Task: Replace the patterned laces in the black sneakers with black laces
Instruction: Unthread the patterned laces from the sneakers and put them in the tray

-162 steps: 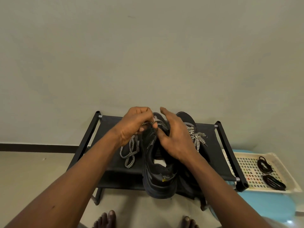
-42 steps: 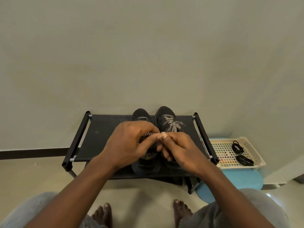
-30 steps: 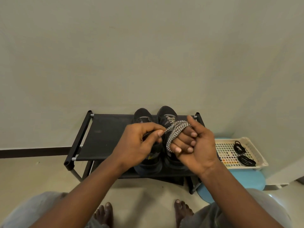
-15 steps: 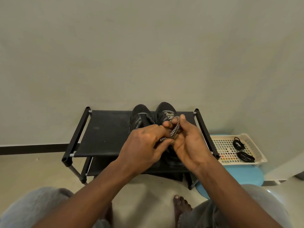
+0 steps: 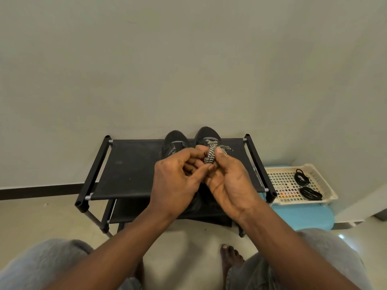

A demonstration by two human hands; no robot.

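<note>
Two black sneakers (image 5: pixel 175 141) stand side by side at the back edge of the black shoe rack (image 5: pixel 129 168), toes pointing to the wall. Both hands, left hand (image 5: pixel 178 181) and right hand (image 5: pixel 228 183), pinch a bunched patterned lace (image 5: pixel 210 156). Black laces (image 5: pixel 305 185) lie in a cream tray (image 5: pixel 326 191) right of the rack, on a blue stool (image 5: pixel 303 216). The floor is pale.
</note>
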